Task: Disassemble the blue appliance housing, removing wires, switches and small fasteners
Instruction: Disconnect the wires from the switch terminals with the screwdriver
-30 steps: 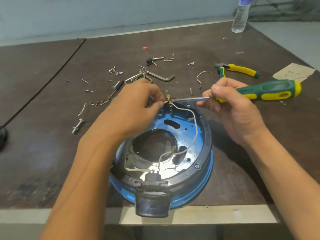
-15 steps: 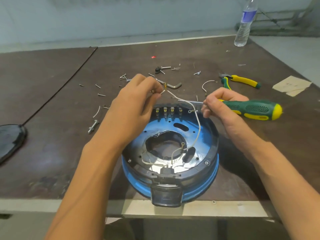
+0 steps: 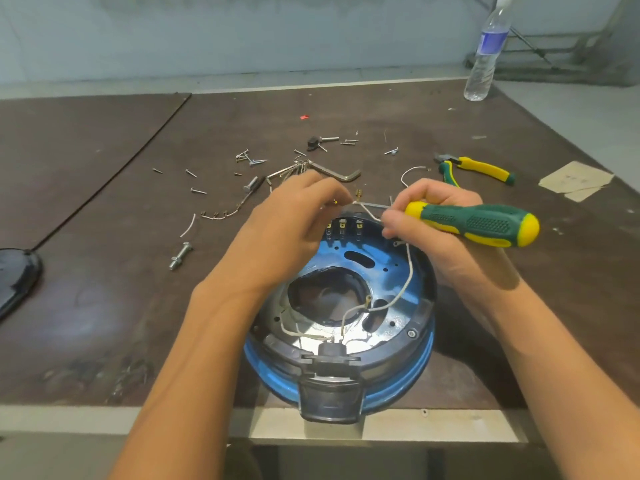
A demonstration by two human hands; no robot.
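Housing is sitting open side up at the near edge of the table, with its dark tab hanging over the pale edge strip. Left hand is hovering over the far rim, fingertips pressed together and pinching the end of a white wire. The wire is running down the right side into the central opening. Right hand is gripping the screwdriver, fingers curled round the front of the handle, shaft pointing left toward the left fingertips. Cannot tell if those fingers are also pinching the wire.

The table is dark brown, scuffed and stained, with a seam running diagonally across the left. Loose screws, a hex key and short wire bits are lying scattered behind the housing, a bolt to the left. Pliers and paper scraps are lying to the right, and a black part is showing at the left edge. A water bottle is standing at the far right corner. A pale wall is running behind, grey floor showing to the right.
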